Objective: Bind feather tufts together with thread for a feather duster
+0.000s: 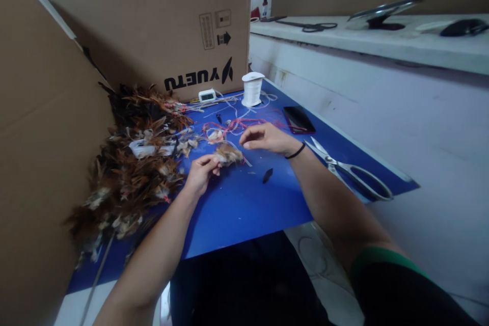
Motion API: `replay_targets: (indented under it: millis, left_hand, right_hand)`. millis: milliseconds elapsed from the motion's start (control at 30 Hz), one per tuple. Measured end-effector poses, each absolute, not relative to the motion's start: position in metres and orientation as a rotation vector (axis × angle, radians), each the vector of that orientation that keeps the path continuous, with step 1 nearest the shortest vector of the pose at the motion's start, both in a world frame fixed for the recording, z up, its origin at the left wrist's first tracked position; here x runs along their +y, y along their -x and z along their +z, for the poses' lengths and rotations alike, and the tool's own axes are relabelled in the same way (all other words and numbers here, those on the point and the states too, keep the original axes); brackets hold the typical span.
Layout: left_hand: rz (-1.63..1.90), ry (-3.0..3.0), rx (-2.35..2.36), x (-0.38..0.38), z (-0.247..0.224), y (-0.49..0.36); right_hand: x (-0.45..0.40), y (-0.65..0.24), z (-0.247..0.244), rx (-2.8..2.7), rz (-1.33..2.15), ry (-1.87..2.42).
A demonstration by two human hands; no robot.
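My left hand (201,173) is closed, thumb and fingers pinching a small bunch of brown and pale feathers (228,154) above the blue tabletop. Just right of that bunch, my right hand (267,138) has its fingers curled and their tips close to the thumb. Whatever lies between those tips, if anything, is too small to make out. A short pale strand (247,162) shows by the bunch's right end. Behind the hands lie tangled pink strings (244,122) and another pale feather tuft (216,136). One loose dark feather (268,175) rests on the table.
Brown feather bunches (133,178) are heaped on the left against a cardboard box (153,25). A white spool (252,90), small white digital display (207,95), dark phone (299,119) and large scissors (349,170) lie around the blue table (244,219). A ledge (412,41) runs along the right.
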State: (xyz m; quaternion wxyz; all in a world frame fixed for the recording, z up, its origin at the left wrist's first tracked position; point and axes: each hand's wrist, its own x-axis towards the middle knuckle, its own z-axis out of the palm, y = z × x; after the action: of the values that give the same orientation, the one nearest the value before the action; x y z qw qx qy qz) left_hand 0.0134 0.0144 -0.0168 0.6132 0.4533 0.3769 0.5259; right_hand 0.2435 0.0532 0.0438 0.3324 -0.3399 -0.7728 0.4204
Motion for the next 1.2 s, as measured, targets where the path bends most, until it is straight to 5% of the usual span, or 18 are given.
replay_targets:
  millis: [267, 600, 1200]
  left_hand:
    - [1.309, -0.857, 0.826, 0.019, -0.018, -0.011]
    - [1.363, -0.817, 0.858, 0.021, -0.017, -0.011]
    - [1.298, -0.712, 0.849, 0.018, -0.018, -0.012]
  right_hand:
    - [0.017, -0.271, 0.034, -2.687, 0.739, 1.268]
    - [-0.005, -0.274, 0.013, -2.648, 0.679, 1.333]
    - [0.012, -0.199, 0.042, -1.252, 1.453, 0.996]
